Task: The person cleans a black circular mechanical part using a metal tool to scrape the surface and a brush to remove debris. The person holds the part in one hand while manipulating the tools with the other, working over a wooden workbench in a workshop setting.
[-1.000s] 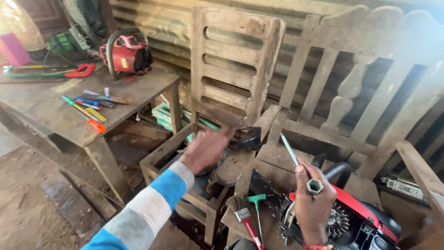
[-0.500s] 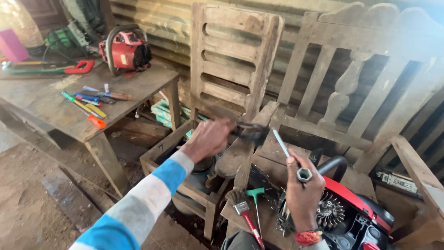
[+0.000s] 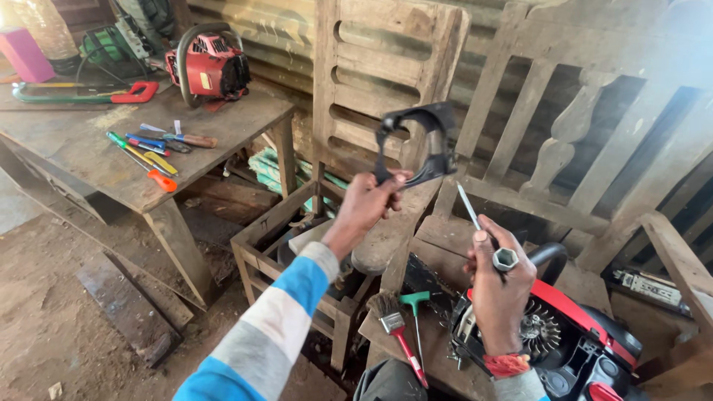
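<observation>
Left hand (image 3: 365, 202) is gripping one black plastic handle part (image 3: 420, 145), raised in front of the wooden slat backs. Right hand (image 3: 499, 286) is clenching one socket wrench (image 3: 490, 239), shaft pointing up and away, socket end at the thumb. Below it one red chainsaw body (image 3: 564, 334) is lying with its fan wheel exposed. Beside it: one paintbrush (image 3: 394, 327) and one green T-handle key (image 3: 414, 312). A second red chainsaw (image 3: 212, 67) is sitting on the desk (image 3: 89, 160), near several screwdrivers (image 3: 148, 152).
</observation>
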